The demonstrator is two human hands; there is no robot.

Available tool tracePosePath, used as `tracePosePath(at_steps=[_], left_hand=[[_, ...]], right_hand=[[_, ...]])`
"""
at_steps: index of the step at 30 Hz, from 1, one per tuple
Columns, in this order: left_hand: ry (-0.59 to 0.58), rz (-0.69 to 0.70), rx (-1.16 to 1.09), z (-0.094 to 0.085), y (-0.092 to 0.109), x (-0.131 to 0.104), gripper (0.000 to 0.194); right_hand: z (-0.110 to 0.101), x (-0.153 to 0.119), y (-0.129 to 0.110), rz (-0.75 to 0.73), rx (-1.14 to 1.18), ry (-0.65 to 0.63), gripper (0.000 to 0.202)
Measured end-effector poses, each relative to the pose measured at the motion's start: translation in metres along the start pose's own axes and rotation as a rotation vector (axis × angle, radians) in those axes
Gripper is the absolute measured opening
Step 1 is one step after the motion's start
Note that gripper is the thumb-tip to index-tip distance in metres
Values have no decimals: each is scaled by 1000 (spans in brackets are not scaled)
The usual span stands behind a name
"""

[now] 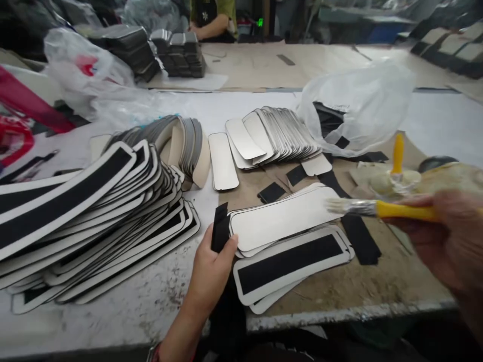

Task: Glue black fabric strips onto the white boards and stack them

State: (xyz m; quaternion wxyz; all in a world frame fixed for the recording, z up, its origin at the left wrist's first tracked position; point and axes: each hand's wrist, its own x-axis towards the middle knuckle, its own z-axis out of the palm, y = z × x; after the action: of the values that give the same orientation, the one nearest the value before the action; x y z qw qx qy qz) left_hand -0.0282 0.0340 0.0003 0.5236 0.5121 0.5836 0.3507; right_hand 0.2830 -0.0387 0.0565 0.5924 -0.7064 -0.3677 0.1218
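Note:
My right hand (447, 246) is closed around the yellow handle of a paintbrush (396, 211). The bristles are at the right end of a white rounded panel (279, 218); whether they touch it I cannot tell. My left hand (211, 271) grips black strips (221, 229), with its thumb by the panel's left end. Just below that panel lie white-edged panels with a black strip along the middle (290, 261). A large fanned pile of similar black-centred panels (124, 216) rests to the left. Beyond the brush, a second yellow-handled brush (397, 156) stands in a pale container (392, 182).
Behind the panels are a fanned row of white pieces (279, 136) and curved grey-beige pieces (184, 146). A clear plastic bag (366, 105) with black pieces sits at the back right. Black scraps (360, 239) lie on brown board. A person (215, 22) is across the far table.

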Motion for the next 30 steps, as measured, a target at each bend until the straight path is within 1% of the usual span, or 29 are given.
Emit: tracePosePath(at_steps=[1,2,3,5,7,9,13,15,17,20,23,27,30], left_hand=[[-6,10,-20,0,-1,-1,41],[-14,20,-39,0,-1,-1,40],[-23,28,-59,-1,-2,-2,38],[-39,37,-91,-1,-4,-2,36],[-44,42,-105,-2,-4,-2,35],[-44,55,-107,-2,-4,-1,35],[-51,74,-124,-2,-4,2,34],[-53,76,-147,-2,-5,2,34],[-43,74,-155,-1,-7,2,33],[-13,50,-122,0,-10,2,30],[6,30,-102,0,-11,1,31],[20,-14,-91,1,-11,1,32],[38,0,-83,2,-11,0,30]], right_hand=[[21,-17,-10,95,124,-74,13],[42,-31,-18,143,201,-134,16],[60,-43,-25,202,257,-237,19],[88,-59,-33,273,329,-351,24],[104,-65,-33,316,361,-403,25],[112,-67,-30,335,361,-439,25],[116,-67,-25,320,311,-506,27],[114,-67,-25,272,232,-496,27],[111,-65,-26,194,109,-478,26],[101,-59,-30,51,-86,-433,27],[87,-51,-31,-93,-231,-366,27],[68,-40,-26,-252,-354,-317,24],[57,-32,-22,-341,-427,-289,23]])
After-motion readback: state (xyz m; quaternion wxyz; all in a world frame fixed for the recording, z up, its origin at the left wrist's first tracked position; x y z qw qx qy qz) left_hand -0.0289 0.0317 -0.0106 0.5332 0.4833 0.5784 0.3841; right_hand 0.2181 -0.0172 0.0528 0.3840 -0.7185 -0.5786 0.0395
